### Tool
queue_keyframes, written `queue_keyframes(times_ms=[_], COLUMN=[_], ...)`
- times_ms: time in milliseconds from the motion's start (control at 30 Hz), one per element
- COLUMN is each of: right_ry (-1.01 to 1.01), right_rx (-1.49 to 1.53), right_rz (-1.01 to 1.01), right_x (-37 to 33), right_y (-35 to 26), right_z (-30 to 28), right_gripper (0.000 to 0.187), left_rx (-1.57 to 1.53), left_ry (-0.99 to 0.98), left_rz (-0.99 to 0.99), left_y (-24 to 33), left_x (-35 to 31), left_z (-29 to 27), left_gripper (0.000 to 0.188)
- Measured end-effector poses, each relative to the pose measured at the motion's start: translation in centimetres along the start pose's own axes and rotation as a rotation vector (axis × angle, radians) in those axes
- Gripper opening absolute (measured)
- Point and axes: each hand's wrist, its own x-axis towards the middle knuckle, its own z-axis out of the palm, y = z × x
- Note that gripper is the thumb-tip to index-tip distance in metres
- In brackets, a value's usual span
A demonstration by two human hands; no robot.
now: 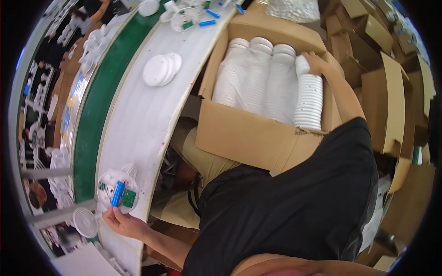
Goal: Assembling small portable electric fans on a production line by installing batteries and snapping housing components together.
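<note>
At the lower left, my left hand (120, 222) pinches the lower end of a blue cylindrical battery (118, 193). That battery lies across a round white housing (107, 178) with a green circuit board (129, 198) and thin wires inside. My right hand (316, 63) reaches into an open cardboard box (239, 133), its fingers curled around white round covers (302, 66) at the top of the right-hand stack. Part of those fingers is hidden. Below them, the uncovered stack of white discs (308, 103) runs toward the near wall, and several other stacks (248, 80) lie under clear plastic.
Three white discs (159, 70) overlap on the white worktop (138, 119). Beyond them sit another opened housing (185, 19) and loose blue batteries (207, 23). A green conveyor belt (94, 115) runs along the left. Cardboard boxes (375, 101) crowd the right side.
</note>
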Motion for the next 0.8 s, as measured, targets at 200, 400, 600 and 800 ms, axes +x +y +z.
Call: queue_keyframes(times_ms=[200, 400, 600, 800], right_ry=[0.122, 0.487, 0.115, 0.402], right_rx=[0.17, 0.984, 1.529, 0.833], right_rz=[-0.109, 0.046, -0.412, -0.275], right_x=[-0.1, -3.4, -3.3, -2.2], right_y=[-0.1, -12.4, -39.0, -53.1], right_z=[-2.4, -13.1, -14.2, -11.5], right_gripper=[0.09, 0.079, 0.073, 0.074], left_rx=[-0.196, -0.179, -0.06, -0.151], left_ry=[0.056, 0.034, 0.07, 0.036], left_rz=[-0.097, -0.088, -0.095, -0.18], left_y=[-1.3, -1.2, -0.8, 0.6], left_x=[-1.6, -2.2, -3.2, -3.3], left_z=[1.8, 1.4, 2.7, 3.3], left_gripper=[0.004, 0.007, 0.011, 0.012])
